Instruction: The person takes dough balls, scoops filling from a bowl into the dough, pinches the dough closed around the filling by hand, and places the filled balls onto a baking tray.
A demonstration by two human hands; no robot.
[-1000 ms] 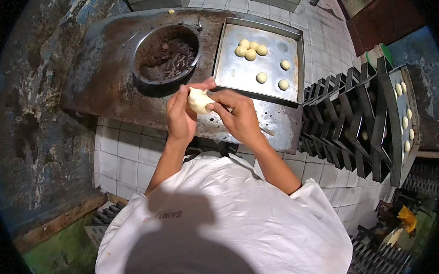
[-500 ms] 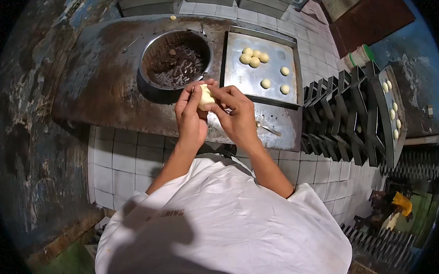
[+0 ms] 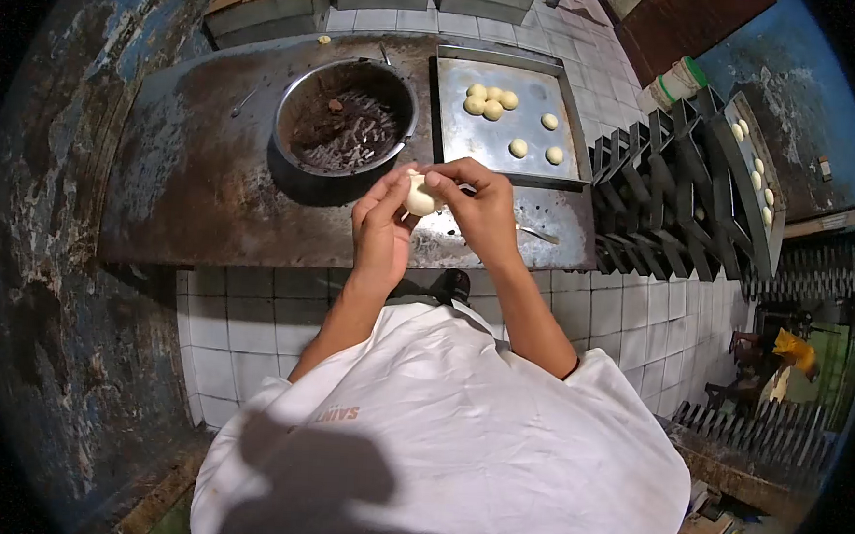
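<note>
My left hand (image 3: pixel 381 228) cups a small pale dough ball (image 3: pixel 419 198) from the left. My right hand (image 3: pixel 479 212) pinches the same dough from the right and above with its fingertips. Both hands hover over the front part of a dark metal table (image 3: pixel 190 187). Just beyond them stands a round metal bowl (image 3: pixel 291 95) with dark brown filling. To its right lies a flat baking tray (image 3: pixel 463 138) carrying several shaped dough balls (image 3: pixel 489 99).
A thin metal utensil (image 3: pixel 537 234) lies on the table right of my hands. A rack of dark trays (image 3: pixel 664 183) stands to the right, with another tray of dough balls (image 3: pixel 757 159). White tiles cover the table's front.
My hands have turned and closed the dough: a flatter, larger piece a second ago, now a smaller rounded ball. The view has drifted so the table sits slightly higher.
</note>
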